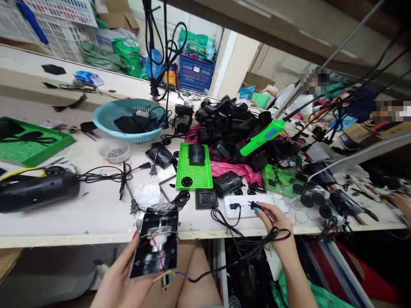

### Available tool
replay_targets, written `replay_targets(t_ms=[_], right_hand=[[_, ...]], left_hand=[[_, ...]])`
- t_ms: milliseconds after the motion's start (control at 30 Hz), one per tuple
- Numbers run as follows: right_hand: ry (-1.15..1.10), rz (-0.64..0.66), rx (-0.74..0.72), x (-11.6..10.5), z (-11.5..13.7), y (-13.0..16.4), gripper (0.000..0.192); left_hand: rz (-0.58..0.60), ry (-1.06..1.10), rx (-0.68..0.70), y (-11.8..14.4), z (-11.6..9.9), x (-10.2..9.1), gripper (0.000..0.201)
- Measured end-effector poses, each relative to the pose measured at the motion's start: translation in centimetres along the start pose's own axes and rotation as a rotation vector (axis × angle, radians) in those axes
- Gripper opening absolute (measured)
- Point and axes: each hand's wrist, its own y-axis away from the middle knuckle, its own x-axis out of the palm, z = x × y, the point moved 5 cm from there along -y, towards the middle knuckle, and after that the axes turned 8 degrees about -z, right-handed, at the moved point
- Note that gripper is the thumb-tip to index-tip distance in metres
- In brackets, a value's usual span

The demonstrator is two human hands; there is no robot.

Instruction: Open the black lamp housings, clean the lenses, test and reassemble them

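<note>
My left hand (120, 273) is closed around an open black housing (170, 252), tilted over the table's front edge. Inside it show a white motor part, red wires and a small component hanging at the lower end. From there a black power cord (221, 268) runs across to my right hand (276, 220), which pinches the cord's plug (253, 205) over the white power strip (229, 211). Whether the prongs sit in a socket I cannot tell. Another black plug (236, 206) is in the strip's left part. Loops of cord hang about my right wrist.
Behind stand a green tray (192, 182) with a black housing, a blue basket (105, 124) and a heap of black devices (231, 124). A green electric screwdriver (263, 137) hangs above. Left lies a black cylinder (41, 190). Another person's hand (400, 203) is at right.
</note>
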Motion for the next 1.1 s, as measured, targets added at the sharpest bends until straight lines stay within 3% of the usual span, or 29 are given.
replay_targets(t_ms=[200, 500, 700, 833, 967, 1033, 1100], right_hand=[[0.019, 0.218, -0.151, 1.4, -0.6, -2.6, 0.027], [0.060, 0.468, -0.338, 2.4, 0.6, -4.8, 0.024], [0.095, 0.535, -0.373, 3.1, 0.4, -4.4, 0.024], [0.091, 0.561, -0.358, 3.6, 0.3, -4.7, 0.026], [0.101, 0.571, -0.301, 3.4, 0.1, -4.8, 0.023], [0.185, 0.499, -0.184, 2.8, -0.8, -3.9, 0.026], [0.302, 0.377, 0.013, 1.9, -2.0, -1.4, 0.045]], left_hand=[[-0.100, -0.089, 0.160, -1.3, 0.2, -2.6, 0.027], [-0.188, -0.080, 0.078, -2.4, 0.8, -2.9, 0.048], [-0.153, 0.057, 0.078, -1.4, 1.6, -5.6, 0.048], [-0.158, 0.121, 0.059, -0.5, 2.6, -6.9, 0.045], [-0.182, 0.150, 0.154, 0.4, 3.6, -7.6, 0.038], [-0.095, 0.194, 0.197, 0.7, 4.0, -8.0, 0.046], [0.092, 0.240, 0.189, 1.0, 4.6, -8.0, 0.053]])
